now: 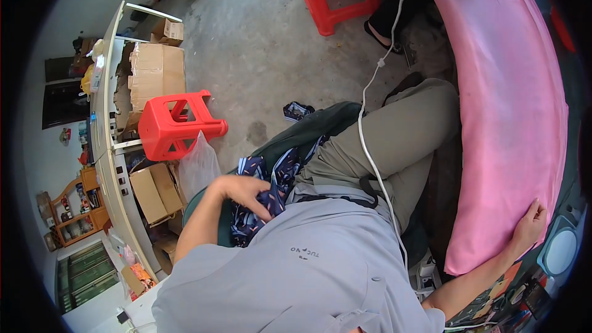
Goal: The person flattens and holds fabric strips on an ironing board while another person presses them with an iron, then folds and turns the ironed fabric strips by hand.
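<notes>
My left hand [248, 193] is closed on a navy patterned cloth [245, 222] with light blue bands and small pinkish marks. The cloth lies bunched beside my left hip, over a dark green cloth or bag [308, 128]. Over to the right, my right hand [529, 225] rests on the near end of a long, padded surface covered in pink cloth [502, 117]. Its fingers lie loosely bent on the cover near the outer edge, and I see nothing held in them. A white cord [364, 129] runs across my lap.
Red plastic stools stand at the left [176, 124] and at the top [333, 0]. Cardboard boxes [157, 68] fill a shelf at the left. A small navy cloth [297, 111] lies on the concrete floor. Another person's foot [381, 34] shows at the top.
</notes>
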`<state>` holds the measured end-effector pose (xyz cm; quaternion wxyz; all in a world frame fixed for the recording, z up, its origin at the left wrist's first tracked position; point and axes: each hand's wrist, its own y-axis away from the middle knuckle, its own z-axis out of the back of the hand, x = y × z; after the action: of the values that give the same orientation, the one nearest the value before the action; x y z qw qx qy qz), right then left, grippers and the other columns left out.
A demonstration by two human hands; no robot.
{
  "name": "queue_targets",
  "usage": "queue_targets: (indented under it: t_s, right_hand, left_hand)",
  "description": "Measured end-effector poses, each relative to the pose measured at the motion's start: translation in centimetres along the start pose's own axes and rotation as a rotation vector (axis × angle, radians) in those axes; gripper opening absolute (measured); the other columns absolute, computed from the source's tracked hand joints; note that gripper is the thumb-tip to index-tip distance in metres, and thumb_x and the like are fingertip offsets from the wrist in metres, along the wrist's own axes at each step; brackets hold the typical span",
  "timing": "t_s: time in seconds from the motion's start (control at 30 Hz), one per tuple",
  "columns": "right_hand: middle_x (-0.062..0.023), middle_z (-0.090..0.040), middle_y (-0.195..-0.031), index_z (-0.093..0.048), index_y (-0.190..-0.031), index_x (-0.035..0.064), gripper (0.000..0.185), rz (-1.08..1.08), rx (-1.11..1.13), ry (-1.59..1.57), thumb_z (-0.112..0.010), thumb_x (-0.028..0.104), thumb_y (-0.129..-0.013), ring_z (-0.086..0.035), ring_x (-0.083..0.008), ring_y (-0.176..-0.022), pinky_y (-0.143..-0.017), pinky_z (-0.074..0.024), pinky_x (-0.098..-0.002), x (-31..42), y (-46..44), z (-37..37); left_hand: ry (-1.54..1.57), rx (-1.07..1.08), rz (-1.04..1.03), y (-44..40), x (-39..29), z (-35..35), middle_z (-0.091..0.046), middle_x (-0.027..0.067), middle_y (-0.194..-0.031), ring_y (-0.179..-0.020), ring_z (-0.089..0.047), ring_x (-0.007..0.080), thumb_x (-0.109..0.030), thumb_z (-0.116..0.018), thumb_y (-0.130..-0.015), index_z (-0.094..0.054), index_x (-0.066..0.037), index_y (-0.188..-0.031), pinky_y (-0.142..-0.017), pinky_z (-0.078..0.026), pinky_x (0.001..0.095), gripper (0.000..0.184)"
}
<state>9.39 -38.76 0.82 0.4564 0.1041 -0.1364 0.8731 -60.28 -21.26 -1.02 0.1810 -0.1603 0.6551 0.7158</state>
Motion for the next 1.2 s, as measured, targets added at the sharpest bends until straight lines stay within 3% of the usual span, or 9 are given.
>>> queue_targets:
  t_s: [0.1, 0.23, 0.43, 0.6, 0.67, 0.73, 0.9, 1.03, 1.2]
  right_hand:
    - [-0.0115, -0.069, -0.096, -0.066, -0.105, -0.0011, 0.043, 0.006, -0.009, -0.014, -0.053, 0.04, -0.105, -0.061, -0.024, -0.084, -0.08, -0.0488, -0.0329, 1.3, 0.2, 0.3]
    - [-0.0121, -0.069, -0.094, -0.066, -0.103, -0.0019, 0.043, 0.01, -0.011, -0.026, -0.053, 0.039, -0.105, -0.061, -0.0243, -0.083, -0.079, -0.0486, -0.0332, 1.6, 0.5, 0.3]
    - [-0.0098, -0.068, -0.095, -0.066, -0.104, -0.0001, 0.04, 0.021, 0.013, -0.037, -0.053, 0.039, -0.105, -0.061, -0.0226, -0.084, -0.079, -0.0488, -0.0323, 1.0, -0.1, -0.2]
    - [-0.0099, -0.067, -0.09, -0.065, -0.101, -0.0006, 0.038, 0.007, 0.003, -0.059, -0.055, 0.036, -0.104, -0.059, -0.0213, -0.078, -0.076, -0.0485, -0.0321, 1.1, 0.1, -0.6]
    - [-0.0098, -0.066, -0.086, -0.065, -0.1, -0.0005, 0.036, 0.023, 0.026, -0.104, -0.057, 0.034, -0.104, -0.058, -0.021, -0.075, -0.073, -0.0482, -0.0323, 1.9, 0.5, -0.3]
    - [-0.008, -0.065, -0.083, -0.065, -0.1, -0.0004, 0.034, 0.08, -0.052, -0.078, -0.058, 0.033, -0.103, -0.057, -0.0194, -0.073, -0.071, -0.0474, -0.0316, 2.1, 0.5, -0.4]
    - [-0.0017, -0.061, -0.079, -0.066, -0.099, 0.0013, 0.029, 0.057, -0.082, -0.216, -0.061, 0.03, -0.102, -0.05, -0.0117, -0.068, -0.065, -0.0418, -0.0258, 8.7, 2.3, 2.3]
    - [0.0008, -0.055, -0.075, -0.065, -0.098, 0.0026, 0.023, 0.126, -0.039, -0.173, -0.062, 0.026, -0.102, -0.046, -0.0094, -0.066, -0.063, -0.0386, -0.0237, 12.1, 3.0, 3.7]
    - [0.0025, -0.053, -0.077, -0.065, -0.099, 0.0032, 0.017, 0.196, 0.164, -0.371, -0.064, 0.02, -0.101, -0.044, -0.008, -0.068, -0.063, -0.0367, -0.0224, 15.6, 4.8, 4.8]
  left_hand:
    - [0.0, 0.014, -0.022, -0.9, -1.3, -0.3, -0.066, -0.001, -0.078, -0.065, -0.052, 0.0102, -0.022, -0.078, -0.085, -0.075, -0.002, -0.102, -0.061, -0.045, 0.0246, 0.026]
    - [0.617, -0.883, 0.278, -2.7, -1.3, 2.5, -0.065, -0.0006, -0.073, -0.06, -0.055, 0.0102, -0.023, -0.071, -0.09, -0.075, -0.003, -0.093, -0.057, -0.046, 0.0257, 0.021]
    - [0.526, -1.288, -0.347, -7.4, -8.0, 10.0, -0.07, 0.0009, -0.087, -0.076, -0.058, 0.0116, -0.016, -0.061, -0.094, -0.072, 0.001, -0.102, -0.073, -0.049, 0.0259, 0.023]
    - [0.556, -0.72, -0.546, -9.8, -19.0, 14.6, -0.067, -0.0014, -0.078, -0.068, -0.054, 0.0099, -0.005, -0.064, -0.086, -0.069, 0.004, -0.096, -0.067, -0.047, 0.025, 0.014]
    - [0.483, -0.665, -0.9, -12.7, -22.1, 12.6, -0.069, -0.0012, -0.077, -0.065, -0.054, 0.0103, -0.003, -0.065, -0.083, -0.07, 0.003, -0.095, -0.062, -0.047, 0.0273, 0.014]
    - [0.38, -0.604, -1.002, -13.9, -25.6, 11.3, -0.071, 0.0017, -0.078, -0.063, -0.056, 0.0128, -0.001, -0.066, -0.08, -0.071, 0.0, -0.097, -0.061, -0.048, 0.0305, 0.017]
    - [0.072, -0.247, -0.916, -14.1, -31.7, 8.2, -0.069, 0.0088, -0.077, -0.064, -0.06, 0.0231, -0.009, -0.073, -0.078, -0.066, -0.001, -0.091, -0.063, -0.049, 0.0349, 0.017]
    - [-0.173, -0.15, -0.95, -14.4, -32.1, 7.7, -0.068, 0.0066, -0.078, -0.067, -0.061, 0.0233, -0.008, -0.075, -0.079, -0.067, -0.002, -0.093, -0.064, -0.049, 0.0346, 0.018]
    - [-0.354, -0.399, -1.16, -13.7, -32.6, 10.4, -0.068, 0.0066, -0.078, -0.067, -0.061, 0.025, -0.012, -0.08, -0.076, -0.066, -0.003, -0.092, -0.065, -0.05, 0.0358, 0.023]
